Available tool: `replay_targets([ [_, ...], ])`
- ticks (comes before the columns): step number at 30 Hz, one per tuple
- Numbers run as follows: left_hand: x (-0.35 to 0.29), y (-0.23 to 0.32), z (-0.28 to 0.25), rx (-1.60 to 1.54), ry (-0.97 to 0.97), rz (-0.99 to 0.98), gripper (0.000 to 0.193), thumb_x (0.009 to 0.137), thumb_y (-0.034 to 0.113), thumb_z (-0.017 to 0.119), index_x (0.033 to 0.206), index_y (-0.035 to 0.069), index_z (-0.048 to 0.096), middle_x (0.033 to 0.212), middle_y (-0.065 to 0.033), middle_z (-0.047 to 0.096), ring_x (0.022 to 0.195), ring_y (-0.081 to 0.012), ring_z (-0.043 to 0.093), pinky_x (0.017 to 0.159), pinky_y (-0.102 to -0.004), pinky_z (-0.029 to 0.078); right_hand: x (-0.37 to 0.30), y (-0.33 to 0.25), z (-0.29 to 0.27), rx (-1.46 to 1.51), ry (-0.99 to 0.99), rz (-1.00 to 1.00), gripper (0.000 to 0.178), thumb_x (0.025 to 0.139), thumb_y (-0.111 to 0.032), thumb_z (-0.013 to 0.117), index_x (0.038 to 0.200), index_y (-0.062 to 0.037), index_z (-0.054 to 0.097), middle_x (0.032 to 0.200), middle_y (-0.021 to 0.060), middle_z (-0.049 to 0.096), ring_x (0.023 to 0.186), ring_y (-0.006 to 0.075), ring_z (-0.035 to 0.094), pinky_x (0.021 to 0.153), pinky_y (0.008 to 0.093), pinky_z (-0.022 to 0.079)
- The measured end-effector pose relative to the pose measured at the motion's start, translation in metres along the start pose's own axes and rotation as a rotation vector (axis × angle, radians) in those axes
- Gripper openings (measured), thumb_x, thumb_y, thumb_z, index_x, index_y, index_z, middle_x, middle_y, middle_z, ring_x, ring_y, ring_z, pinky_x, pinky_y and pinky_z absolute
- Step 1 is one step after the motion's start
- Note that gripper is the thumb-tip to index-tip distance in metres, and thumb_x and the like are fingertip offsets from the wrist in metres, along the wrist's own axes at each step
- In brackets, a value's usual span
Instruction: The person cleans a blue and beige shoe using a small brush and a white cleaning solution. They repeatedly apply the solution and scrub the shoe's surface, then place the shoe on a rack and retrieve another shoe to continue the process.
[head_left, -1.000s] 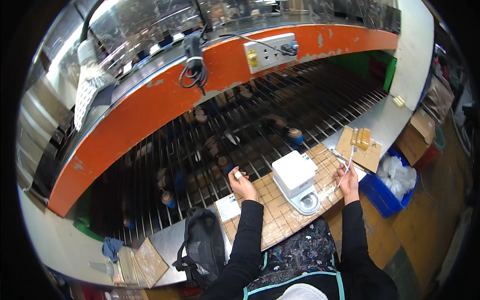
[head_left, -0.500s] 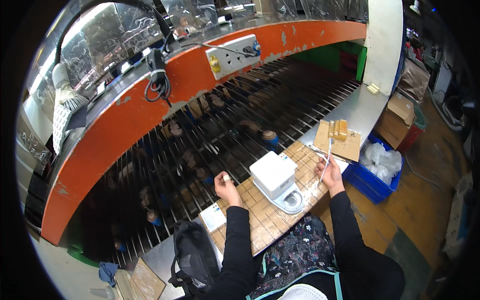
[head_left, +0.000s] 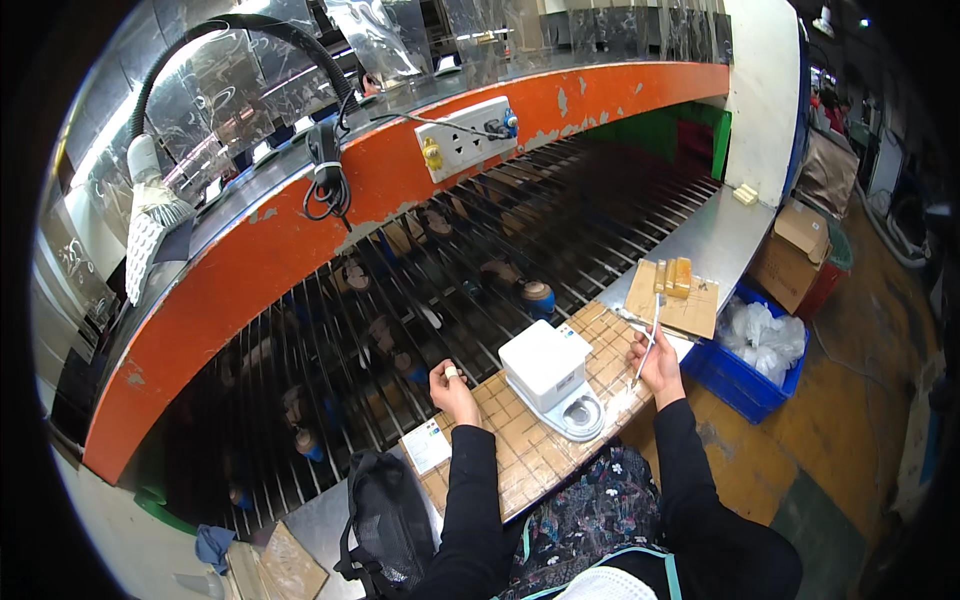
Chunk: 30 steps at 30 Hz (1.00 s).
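My right hand (head_left: 658, 370) is closed round a thin white stick (head_left: 650, 345) that slants across the fingers, right of the white box. At the left edge of the board, my left hand (head_left: 454, 393) is curled. Something small and pale shows at its fingertips, either held or wrapped on a finger; I cannot make out which. Between the hands, a white box-shaped unit (head_left: 543, 362) sits on a grey base (head_left: 560, 418) with a round metal cup (head_left: 582, 412) at its near end. Underneath lies a brown board (head_left: 500, 440) marked with a grid.
Amber blocks (head_left: 677, 278) rest on cardboard (head_left: 690, 312) beyond my right hand. A blue crate (head_left: 745, 380) of plastic bags stands at right. A black bag (head_left: 390, 520) lies left of my left forearm. Metal rods (head_left: 470, 260) and an orange beam (head_left: 370, 190) span the far side.
The view has tilted slightly, so the scene sits a little lower in the picture. Both hands keep nearly the same pose, the right one still on the thin white stick.
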<state>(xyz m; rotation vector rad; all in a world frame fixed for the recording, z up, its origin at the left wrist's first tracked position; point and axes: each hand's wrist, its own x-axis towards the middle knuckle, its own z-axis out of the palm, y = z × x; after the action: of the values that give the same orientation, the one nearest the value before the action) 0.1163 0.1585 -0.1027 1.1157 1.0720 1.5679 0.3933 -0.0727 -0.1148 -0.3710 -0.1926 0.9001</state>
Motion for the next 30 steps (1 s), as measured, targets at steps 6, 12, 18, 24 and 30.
replay_targets([
  [6,0.004,-0.011,0.001,0.023,0.005,0.056,0.010,0.091,0.014,0.064,0.091,0.004,0.064,0.075,0.0010,0.059,0.061,-0.0075,0.053,0.053,-0.0225,0.044,0.003,0.002,-0.013,0.126,-0.084,0.079,0.024,0.099,-0.033,0.049,0.099,-0.0115,0.059,0.093,0.0085,0.061,0.068,0.0176,0.051,0.069,0.0342,0.045],
  [12,0.006,-0.011,-0.003,0.046,-0.068,0.029,0.011,0.092,0.015,0.063,0.095,0.004,0.063,0.079,0.0013,0.059,0.067,-0.0063,0.052,0.058,-0.0210,0.043,-0.002,0.001,-0.009,0.033,-0.131,0.033,0.024,0.097,-0.032,0.052,0.098,-0.0096,0.060,0.092,0.0078,0.060,0.070,0.0177,0.051,0.072,0.0359,0.046],
  [18,-0.001,-0.002,-0.004,0.086,-0.037,0.011,0.012,0.091,0.011,0.064,0.098,0.001,0.062,0.080,-0.0020,0.062,0.069,-0.0081,0.054,0.061,-0.0230,0.044,-0.004,0.000,-0.004,0.048,-0.128,0.041,0.023,0.100,-0.032,0.045,0.099,-0.0104,0.054,0.091,0.0092,0.057,0.070,0.0178,0.050,0.076,0.0360,0.044],
  [24,0.000,-0.001,-0.008,0.024,-0.078,-0.032,0.023,0.092,0.007,0.060,0.114,0.000,0.060,0.089,-0.0045,0.064,0.074,-0.0098,0.056,0.066,-0.0237,0.046,-0.004,0.000,-0.010,0.055,-0.140,0.022,0.024,0.100,-0.033,0.046,0.101,-0.0108,0.055,0.091,0.0093,0.057,0.070,0.0179,0.050,0.076,0.0363,0.044],
  [30,0.004,-0.014,-0.010,-0.047,0.059,-0.005,0.037,0.090,0.011,0.064,0.126,0.003,0.055,0.094,-0.0059,0.062,0.076,-0.0110,0.056,0.069,-0.0254,0.047,-0.002,0.001,-0.013,0.048,-0.110,0.010,0.023,0.099,-0.033,0.049,0.101,-0.0106,0.057,0.091,0.0112,0.058,0.070,0.0183,0.050,0.077,0.0382,0.044],
])
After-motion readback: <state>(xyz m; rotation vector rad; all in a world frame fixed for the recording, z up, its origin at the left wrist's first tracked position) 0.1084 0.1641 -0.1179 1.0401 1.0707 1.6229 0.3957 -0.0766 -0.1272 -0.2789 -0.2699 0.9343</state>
